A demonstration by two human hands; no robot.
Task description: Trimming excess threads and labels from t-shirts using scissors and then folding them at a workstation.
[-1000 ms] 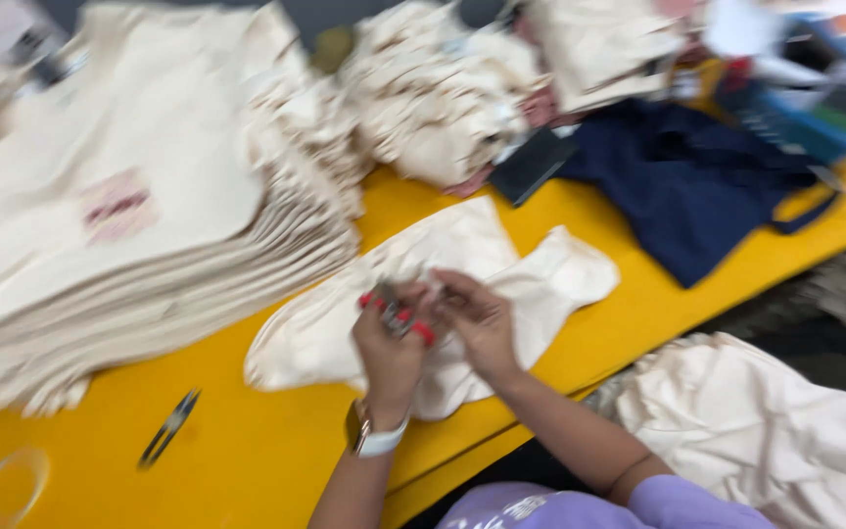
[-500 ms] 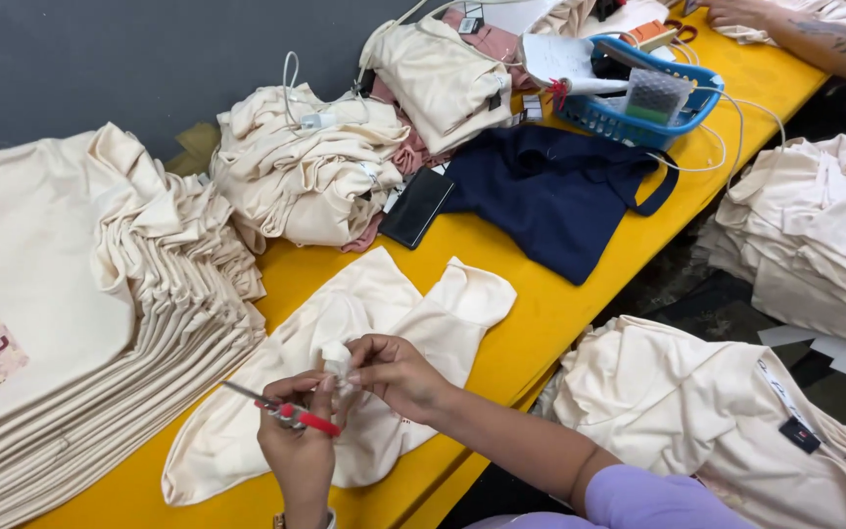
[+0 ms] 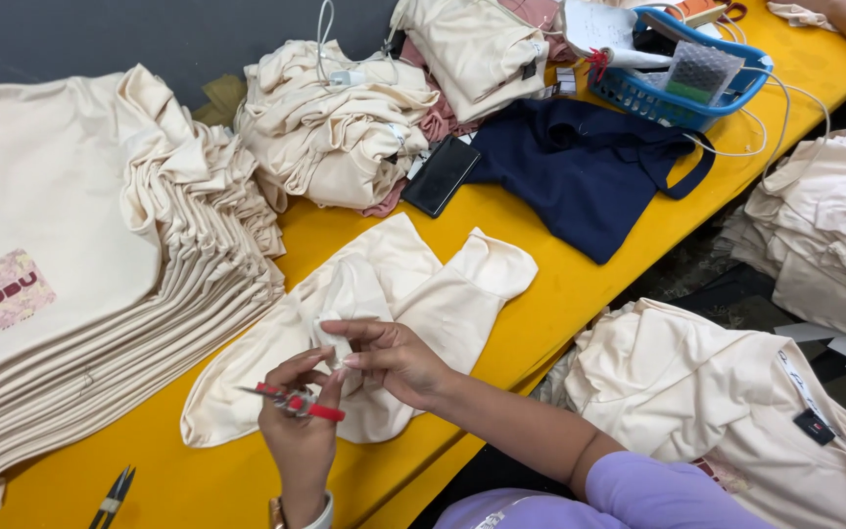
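Snips (image 3: 291, 401), red-handled, clasped in left hand (image 3: 298, 431), lying crosswise, blades leftward. Right hand (image 3: 394, 358) pinches cream garment (image 3: 384, 313) fold just above them

Garment (image 3: 413, 294) on table (image 3: 580, 294) — folded stack (image 3: 80, 294) left, basket (image 3: 697, 98) behind-rt.

Bright, even overhead light; sharp focus, soft shadows
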